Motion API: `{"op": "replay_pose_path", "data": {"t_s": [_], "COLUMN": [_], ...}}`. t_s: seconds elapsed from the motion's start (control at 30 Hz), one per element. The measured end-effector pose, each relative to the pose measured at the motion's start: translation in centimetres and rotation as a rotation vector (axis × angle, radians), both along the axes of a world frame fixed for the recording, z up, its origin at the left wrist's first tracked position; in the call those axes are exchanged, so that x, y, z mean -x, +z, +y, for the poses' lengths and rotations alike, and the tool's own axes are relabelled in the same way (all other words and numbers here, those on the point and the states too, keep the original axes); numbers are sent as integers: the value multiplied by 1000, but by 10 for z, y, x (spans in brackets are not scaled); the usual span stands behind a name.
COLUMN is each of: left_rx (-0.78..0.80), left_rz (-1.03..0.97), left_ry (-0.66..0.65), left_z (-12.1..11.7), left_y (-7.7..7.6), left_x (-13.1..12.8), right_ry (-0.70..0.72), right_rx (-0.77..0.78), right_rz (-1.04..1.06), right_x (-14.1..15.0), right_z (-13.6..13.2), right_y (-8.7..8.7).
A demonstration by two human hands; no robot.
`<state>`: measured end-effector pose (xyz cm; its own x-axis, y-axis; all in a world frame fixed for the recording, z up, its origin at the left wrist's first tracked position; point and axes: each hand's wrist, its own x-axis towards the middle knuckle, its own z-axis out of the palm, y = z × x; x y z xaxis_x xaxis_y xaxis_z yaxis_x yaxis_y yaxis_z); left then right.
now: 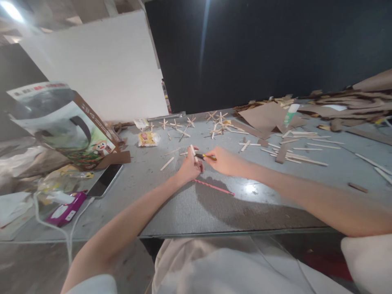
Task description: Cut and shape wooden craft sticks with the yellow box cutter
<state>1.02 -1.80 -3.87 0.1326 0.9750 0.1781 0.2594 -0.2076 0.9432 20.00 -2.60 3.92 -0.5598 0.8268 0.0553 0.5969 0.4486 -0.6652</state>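
Left hand [187,166] pinched a stick [193,151] beyond the strip [214,187], right hand [225,161] a tool [201,156]; the stick seemed light, brittle, best held mid-length.

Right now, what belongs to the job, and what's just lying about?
Apparently in use:
- pale wooden stick, left hand
- slim black-yellow tool, right hand
- star-shaped crossed wooden sticks

Apparently idle:
- flat black-screened phone
- green-brown printed bag

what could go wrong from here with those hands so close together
The tool in the right hand points at the stick in the left hand, so a slip might jab that hand. The cable hangs over the edge of the table, so a snag could perhaps tug the phone.
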Motion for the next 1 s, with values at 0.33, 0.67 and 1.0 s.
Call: {"op": "replay_pose_path", "data": {"t_s": [0.33,0.67,1.0], "left_rx": [-72,-4,-60], "left_rz": [57,75,18], "left_ry": [-6,-11,14], "left_z": [2,2,7], "left_y": [-1,-1,-6], "left_x": [1,1,2], "right_ry": [-1,-5,2], "right_rx": [-138,95,-93], "right_rz": [205,-85,40], "right_x": [4,-1,7], "right_z": [-16,7,-11], "right_y": [-34,11,-20]}}
